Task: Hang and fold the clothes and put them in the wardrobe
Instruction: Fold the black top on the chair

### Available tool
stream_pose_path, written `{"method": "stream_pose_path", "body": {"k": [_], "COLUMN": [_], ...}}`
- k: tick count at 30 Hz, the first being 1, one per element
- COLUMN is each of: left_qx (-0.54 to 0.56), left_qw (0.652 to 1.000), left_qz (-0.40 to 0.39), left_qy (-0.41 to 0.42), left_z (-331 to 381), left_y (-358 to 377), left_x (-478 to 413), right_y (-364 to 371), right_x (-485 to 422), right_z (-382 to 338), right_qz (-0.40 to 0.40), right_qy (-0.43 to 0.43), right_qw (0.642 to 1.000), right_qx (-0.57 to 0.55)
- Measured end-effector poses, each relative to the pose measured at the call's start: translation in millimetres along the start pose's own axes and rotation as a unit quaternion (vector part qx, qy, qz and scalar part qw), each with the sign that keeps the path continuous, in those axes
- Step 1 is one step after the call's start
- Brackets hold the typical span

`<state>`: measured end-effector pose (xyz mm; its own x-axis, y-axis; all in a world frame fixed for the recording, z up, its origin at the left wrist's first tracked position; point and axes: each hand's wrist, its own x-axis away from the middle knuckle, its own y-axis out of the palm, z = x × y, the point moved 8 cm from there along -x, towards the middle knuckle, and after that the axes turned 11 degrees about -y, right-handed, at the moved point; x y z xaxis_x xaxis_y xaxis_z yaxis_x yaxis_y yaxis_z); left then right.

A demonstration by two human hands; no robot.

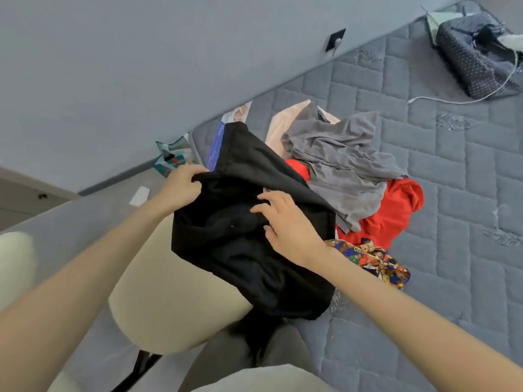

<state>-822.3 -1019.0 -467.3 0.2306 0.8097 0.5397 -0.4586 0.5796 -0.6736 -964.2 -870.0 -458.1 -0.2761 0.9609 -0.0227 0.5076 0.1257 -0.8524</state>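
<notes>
gripping a bunched top edge of the black garment [254, 244], the left hand [182, 183] is curling its fingers round the cloth, while the right hand [285, 222] is resting spread and relaxed on the fabric's middle. the garment is draping over the mattress [452, 193] edge, its long axis running away from the person toward the wall. beyond the right hand are lying the grey garment [339, 162] and red garment [396, 210], waiting.

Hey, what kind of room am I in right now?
Probably a bedroom: a bare quilted mattress lies against the wall, and loose clothes, among them a grey garment and a red garment, are heaped on it.
</notes>
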Motion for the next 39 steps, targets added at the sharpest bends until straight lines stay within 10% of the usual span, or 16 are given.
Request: {"method": "stream_pose_path", "body": {"k": [3, 10, 15, 28, 39], "left_qx": [0.045, 0.127, 0.157, -0.024, 0.022], "left_qw": [0.998, 0.984, 0.966, 0.902, 0.925], "left_qz": [0.041, 0.065, 0.191, 0.422, 0.368], "left_qy": [0.022, 0.109, 0.075, -0.093, -0.093], "left_z": [-5, 4, -40, -96, -136], "left_y": [-12, -43, -84, -130, -80], "left_x": [31, 129, 198, 360, 372], "right_y": [-30, -5, -35, -208, -127], "right_x": [-11, -34, -26, 26, 47], "right_z": [-4, -18, -54, -243, -213], "right_qz": [0.101, 0.022, 0.155, 0.261, -0.085], "right_qy": [0.025, 0.078, 0.111, -0.091, -0.008], "right_qw": [0.993, 0.997, 0.956, 0.921, 0.996], "right_qx": [0.061, -0.009, -0.225, -0.274, 0.006]}}
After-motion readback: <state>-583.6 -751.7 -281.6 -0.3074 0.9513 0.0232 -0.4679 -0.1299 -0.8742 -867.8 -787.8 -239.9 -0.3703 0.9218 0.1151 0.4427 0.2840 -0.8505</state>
